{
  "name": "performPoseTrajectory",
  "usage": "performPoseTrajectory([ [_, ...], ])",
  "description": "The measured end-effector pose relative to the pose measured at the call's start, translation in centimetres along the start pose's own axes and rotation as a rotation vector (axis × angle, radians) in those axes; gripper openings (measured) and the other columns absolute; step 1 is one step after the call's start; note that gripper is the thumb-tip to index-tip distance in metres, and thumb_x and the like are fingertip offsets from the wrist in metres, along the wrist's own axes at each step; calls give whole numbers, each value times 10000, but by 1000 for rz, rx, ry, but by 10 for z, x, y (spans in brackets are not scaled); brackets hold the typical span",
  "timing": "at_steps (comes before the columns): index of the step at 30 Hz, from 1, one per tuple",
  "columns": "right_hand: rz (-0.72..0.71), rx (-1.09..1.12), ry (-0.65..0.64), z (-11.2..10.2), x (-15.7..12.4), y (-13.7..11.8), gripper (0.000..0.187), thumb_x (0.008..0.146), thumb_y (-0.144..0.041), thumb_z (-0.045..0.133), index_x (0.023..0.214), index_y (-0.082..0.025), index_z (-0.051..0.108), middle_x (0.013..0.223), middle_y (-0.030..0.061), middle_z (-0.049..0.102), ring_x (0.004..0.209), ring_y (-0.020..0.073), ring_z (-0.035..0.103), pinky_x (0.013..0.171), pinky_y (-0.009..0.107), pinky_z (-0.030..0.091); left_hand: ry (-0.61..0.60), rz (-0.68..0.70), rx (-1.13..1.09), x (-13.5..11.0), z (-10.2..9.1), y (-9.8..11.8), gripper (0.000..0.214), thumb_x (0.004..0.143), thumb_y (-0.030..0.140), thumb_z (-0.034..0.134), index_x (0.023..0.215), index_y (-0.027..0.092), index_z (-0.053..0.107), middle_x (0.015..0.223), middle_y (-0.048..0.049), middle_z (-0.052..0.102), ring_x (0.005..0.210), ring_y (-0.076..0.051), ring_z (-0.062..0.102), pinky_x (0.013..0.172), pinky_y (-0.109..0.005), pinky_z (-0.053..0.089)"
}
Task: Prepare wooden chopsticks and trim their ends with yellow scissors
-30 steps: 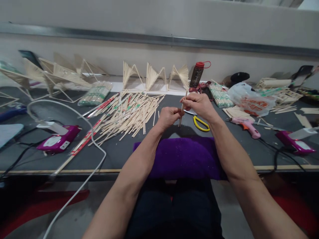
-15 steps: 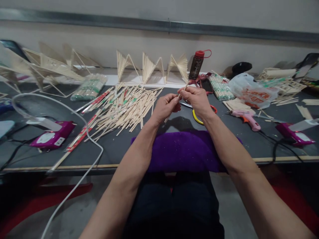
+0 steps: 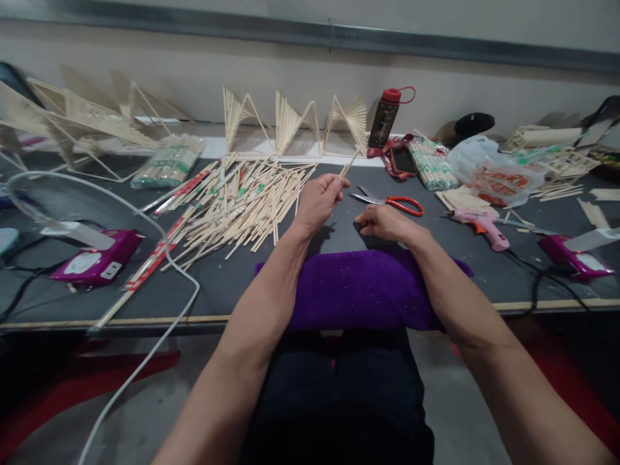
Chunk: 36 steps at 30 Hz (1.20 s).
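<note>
Slim wooden chopsticks (image 3: 347, 165) point up and away from my left hand (image 3: 320, 201), which is closed around their lower part. I cannot tell whether it is one stick or a pair. Low over the dark table, my right hand (image 3: 385, 224) is closed, fingers curled down by a small dark object (image 3: 358, 226); what it grips is mostly hidden under the hand. Just beyond it lie scissors (image 3: 405, 205) with red handles, blades parted and pointing left. A large heap of loose chopsticks (image 3: 247, 206), some in wrappers, spreads left of my left hand.
A purple cloth (image 3: 358, 290) covers the near table edge. Fan-shaped stick structures (image 3: 295, 126) stand by the wall, beside a red-capped bottle (image 3: 385, 116). A pink glue gun (image 3: 484, 229) and a plastic bag (image 3: 494, 171) are right; a white cable (image 3: 188, 278) loops at left.
My hands have parted. The right hand let go of the stick and dropped to the table, over the spot where a yellow handle showed. My left hand still holds its stick.
</note>
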State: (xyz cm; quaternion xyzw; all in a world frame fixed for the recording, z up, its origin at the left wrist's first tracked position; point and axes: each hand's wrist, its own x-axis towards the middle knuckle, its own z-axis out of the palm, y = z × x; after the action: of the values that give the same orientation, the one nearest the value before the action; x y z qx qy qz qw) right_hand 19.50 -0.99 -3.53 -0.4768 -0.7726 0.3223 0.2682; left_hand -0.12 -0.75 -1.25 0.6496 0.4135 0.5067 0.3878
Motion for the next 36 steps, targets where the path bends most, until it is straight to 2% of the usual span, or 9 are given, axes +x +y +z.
performPoseTrajectory([
  [3, -131, -297, -47, 8, -3, 2, 157, 630, -114, 680, 750, -209, 711, 730, 17, 611, 635, 137, 509, 631, 271, 360, 3, 19, 28, 0, 1, -2, 232, 851, 312, 478, 832, 160, 653, 586, 18, 528, 493, -60, 403, 479, -215, 301],
  [6, -178, -427, -53, 12, 0, -1, 117, 721, -137, 605, 766, -187, 700, 778, 50, 624, 697, 156, 535, 679, 281, 366, 17, 25, 63, 0, 1, -3, 243, 855, 315, 472, 838, 158, 656, 590, 13, 537, 511, -64, 416, 478, -208, 305],
  [10, -106, -640, -92, 16, 2, -6, 184, 807, -196, 497, 819, -161, 677, 847, 85, 654, 782, 188, 577, 703, 288, 372, 27, 38, 92, -1, 2, -4, 240, 857, 320, 472, 827, 170, 657, 592, 16, 539, 517, -66, 433, 469, -202, 310],
  [14, -4, -866, -111, 24, 4, -14, 304, 862, -242, 382, 974, -127, 640, 978, 149, 656, 822, 230, 607, 677, 305, 385, 31, 56, 104, -1, 4, -3, 231, 856, 313, 472, 812, 181, 656, 584, 23, 538, 492, -64, 426, 465, -205, 315],
  [19, 25, -914, -121, 31, 8, -17, 302, 824, -218, 399, 987, -108, 628, 972, 184, 662, 808, 250, 621, 651, 314, 396, 51, 62, 121, -3, 6, -2, 229, 862, 304, 468, 799, 186, 654, 572, 19, 536, 470, -65, 414, 454, -207, 311],
  [23, -39, -677, -44, 19, 4, -10, 160, 755, -204, 464, 784, -150, 612, 817, 118, 672, 717, 205, 601, 606, 286, 383, 51, 39, 110, -2, 5, -4, 235, 863, 319, 466, 812, 188, 655, 578, 19, 534, 445, -60, 395, 436, -209, 296],
  [27, 40, -83, 244, -6, 1, -2, 125, 771, -209, 426, 750, -173, 544, 645, 26, 621, 538, 118, 536, 512, 230, 369, 46, 43, 95, -1, 3, -4, 233, 859, 320, 467, 838, 187, 657, 588, 20, 541, 451, -61, 404, 440, -211, 307],
  [30, 129, 280, 365, -19, 1, 1, 54, 735, -201, 465, 723, -175, 510, 629, 11, 611, 466, 88, 507, 433, 202, 345, 57, 39, 130, -2, 3, 1, 235, 858, 307, 462, 829, 185, 660, 590, 11, 558, 487, -72, 432, 461, -212, 320],
  [36, 140, 391, 546, -46, -2, 5, 13, 646, -165, 535, 645, -165, 522, 491, -22, 545, 410, 86, 475, 397, 206, 365, 59, 38, 197, -3, 2, 10, 228, 848, 316, 475, 840, 194, 667, 588, 5, 578, 511, -90, 455, 467, -211, 316],
])
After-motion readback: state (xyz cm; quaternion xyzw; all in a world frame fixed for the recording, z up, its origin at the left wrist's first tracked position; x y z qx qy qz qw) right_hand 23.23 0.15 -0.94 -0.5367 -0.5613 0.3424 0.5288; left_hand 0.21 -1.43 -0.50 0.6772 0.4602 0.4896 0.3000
